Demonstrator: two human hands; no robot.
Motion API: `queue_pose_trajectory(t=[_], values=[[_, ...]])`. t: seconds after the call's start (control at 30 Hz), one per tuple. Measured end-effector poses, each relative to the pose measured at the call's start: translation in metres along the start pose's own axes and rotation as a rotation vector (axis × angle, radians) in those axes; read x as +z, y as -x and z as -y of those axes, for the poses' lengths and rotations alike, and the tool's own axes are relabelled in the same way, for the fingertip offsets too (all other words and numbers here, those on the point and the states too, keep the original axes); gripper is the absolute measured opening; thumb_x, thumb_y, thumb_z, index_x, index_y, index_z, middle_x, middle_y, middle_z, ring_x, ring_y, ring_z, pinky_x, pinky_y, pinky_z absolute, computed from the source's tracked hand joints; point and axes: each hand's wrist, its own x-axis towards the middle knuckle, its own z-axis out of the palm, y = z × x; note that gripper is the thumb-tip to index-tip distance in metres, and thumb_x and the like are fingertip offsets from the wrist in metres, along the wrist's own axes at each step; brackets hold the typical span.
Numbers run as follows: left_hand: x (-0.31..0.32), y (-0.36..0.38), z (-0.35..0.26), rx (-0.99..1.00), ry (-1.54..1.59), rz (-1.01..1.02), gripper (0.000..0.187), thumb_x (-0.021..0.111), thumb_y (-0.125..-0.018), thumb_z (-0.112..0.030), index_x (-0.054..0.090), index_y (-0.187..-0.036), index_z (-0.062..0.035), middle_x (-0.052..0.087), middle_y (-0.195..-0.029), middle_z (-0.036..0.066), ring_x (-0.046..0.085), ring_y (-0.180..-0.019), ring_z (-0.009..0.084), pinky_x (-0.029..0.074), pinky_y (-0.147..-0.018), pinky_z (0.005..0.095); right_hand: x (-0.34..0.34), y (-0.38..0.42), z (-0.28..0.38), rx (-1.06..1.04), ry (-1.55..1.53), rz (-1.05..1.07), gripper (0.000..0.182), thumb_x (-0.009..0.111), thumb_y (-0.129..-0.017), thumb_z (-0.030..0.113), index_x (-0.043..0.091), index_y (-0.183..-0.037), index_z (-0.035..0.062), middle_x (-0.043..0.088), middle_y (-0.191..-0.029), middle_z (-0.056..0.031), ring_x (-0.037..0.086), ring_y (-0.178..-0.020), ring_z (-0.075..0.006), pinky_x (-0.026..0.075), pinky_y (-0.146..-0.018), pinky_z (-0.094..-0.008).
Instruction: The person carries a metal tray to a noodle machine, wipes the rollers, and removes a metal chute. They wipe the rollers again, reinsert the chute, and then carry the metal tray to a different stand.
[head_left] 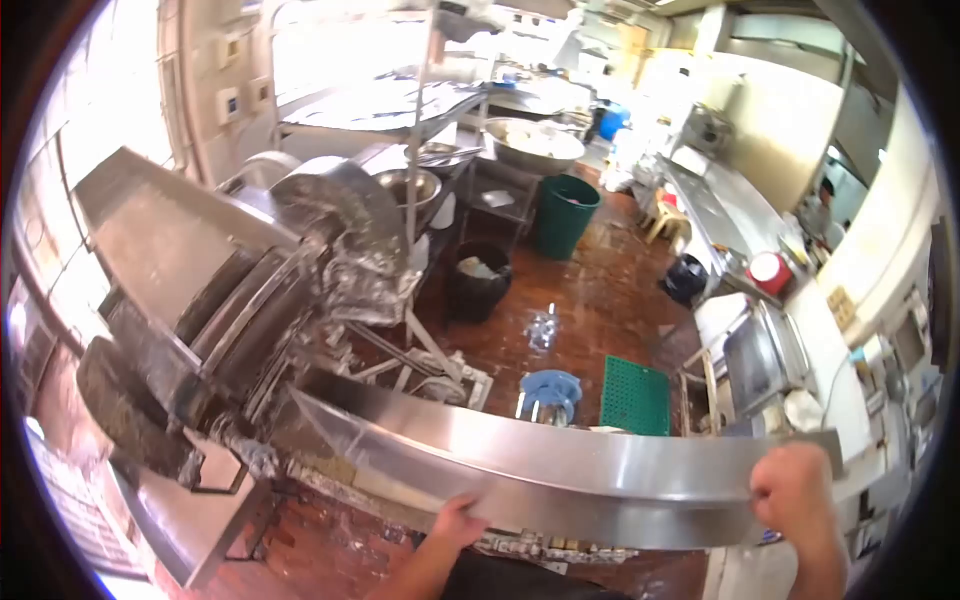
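Note:
A long stainless steel tray or chute panel [560, 465] stretches across the lower middle of the view, one end resting at a large metal machine [230, 290] on the left. My left hand [457, 522] grips the panel's lower edge near its middle. My right hand [793, 487] holds the panel's right end, fingers curled over the top edge. The machine is wrapped partly in plastic film and caked with residue.
A black bin [476, 283] and a green bin [564, 214] stand on the wet red tile floor. A green mat [636, 397] and a blue cloth [551, 388] lie beyond the panel. Steel shelving holds large bowls; counters run along the right, where another person stands far back.

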Motion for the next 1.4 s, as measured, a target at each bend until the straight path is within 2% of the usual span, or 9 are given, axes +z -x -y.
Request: queue_pose_trajectory(t=[0.07,0.2,0.27,0.4,0.6,0.97,1.07,1.2,1.4], values=[[0.038,0.051,-0.071,-0.095,0.532,-0.049,0.044,0.055,-0.074,-0.008,0.051,-0.116,0.0045,0.056,-0.116,0.019,0.052,-0.113,0.0344,0.044,-0.097,0.0500,0.027,-0.001,-0.029,0.140,-0.010,-0.035,0.014,0.064,-0.054,0.006,0.051,-0.057,0.0097,0.052,-0.060,-0.0091,0.055,-0.062,-0.0307,0.042,-0.056,-0.0426],[-0.004,0.064,-0.059,-0.133,0.591,-0.134,0.048,0.050,-0.068,-0.001,0.049,-0.116,0.0071,0.056,-0.114,0.020,0.053,-0.111,0.0366,0.044,-0.097,0.0507,0.159,-0.026,-0.079,0.243,-0.172,-0.029,0.008,0.062,-0.056,0.004,0.056,-0.060,0.0078,0.057,-0.065,-0.0128,0.056,-0.066,-0.0336,0.044,-0.059,-0.0431],[-0.033,0.056,-0.059,-0.252,0.424,-0.424,0.043,0.051,-0.066,-0.001,0.051,-0.109,0.0068,0.057,-0.105,0.019,0.055,-0.104,0.0371,0.048,-0.093,0.0501,0.232,-0.034,-0.087,0.349,-0.286,0.127,0.010,0.062,-0.056,0.004,0.059,-0.064,0.0080,0.060,-0.069,-0.0135,0.059,-0.069,-0.0336,0.046,-0.060,-0.0432],[-0.074,0.049,-0.078,-0.196,0.353,-0.654,0.035,0.052,-0.064,0.002,0.051,-0.099,0.0050,0.057,-0.096,0.017,0.058,-0.094,0.0369,0.052,-0.087,0.0512,0.324,-0.039,-0.070,0.383,-0.302,0.276,0.013,0.064,-0.053,0.005,0.060,-0.066,0.0085,0.062,-0.070,-0.0139,0.062,-0.069,-0.0324,0.049,-0.062,-0.0415],[-0.147,0.040,-0.082,-0.392,0.396,-0.775,0.028,0.054,-0.063,0.006,0.051,-0.091,0.0008,0.057,-0.091,0.014,0.060,-0.087,0.0346,0.054,-0.081,0.0509,0.366,-0.073,-0.037,0.458,-0.339,0.332,0.013,0.067,-0.056,0.006,0.061,-0.067,0.0077,0.064,-0.074,-0.0146,0.062,-0.073,-0.0331,0.050,-0.067,-0.0410],[-0.101,0.023,-0.113,-0.318,0.352,-0.815,0.038,0.055,-0.066,0.006,0.049,-0.103,-0.0023,0.054,-0.099,0.013,0.056,-0.095,0.0336,0.052,-0.085,0.0506,0.373,-0.122,-0.034,0.540,-0.335,0.367,0.009,0.066,-0.057,0.004,0.060,-0.062,0.0090,0.064,-0.073,-0.0141,0.063,-0.073,-0.0330,0.050,-0.065,-0.0414],[-0.105,0.022,-0.113,-0.314,0.352,-0.708,0.036,0.057,-0.067,0.005,0.049,-0.101,-0.0017,0.054,-0.098,0.014,0.056,-0.095,0.0337,0.051,-0.087,0.0500,0.385,-0.127,-0.041,0.456,-0.303,0.288,0.011,0.066,-0.056,0.002,0.059,-0.061,0.0089,0.062,-0.070,-0.0141,0.062,-0.071,-0.0329,0.049,-0.063,-0.0418],[-0.121,0.016,-0.108,-0.355,0.332,-0.810,0.029,0.057,-0.068,0.003,0.051,-0.096,0.0001,0.054,-0.098,0.014,0.056,-0.093,0.0330,0.053,-0.084,0.0497,0.402,-0.136,-0.046,0.422,-0.314,0.311,0.013,0.066,-0.054,0.001,0.058,-0.062,0.0081,0.060,-0.068,-0.0140,0.061,-0.069,-0.0329,0.049,-0.063,-0.0408],[-0.135,0.015,-0.132,-0.289,0.354,-0.875,0.012,0.059,-0.069,-0.004,0.053,-0.079,-0.0015,0.055,-0.079,0.011,0.057,-0.075,0.0299,0.052,-0.060,0.0441,0.420,-0.145,-0.021,0.371,-0.371,0.283,0.015,0.068,-0.053,0.002,0.059,-0.064,0.0071,0.061,-0.070,-0.0137,0.060,-0.071,-0.0329,0.049,-0.064,-0.0407]])
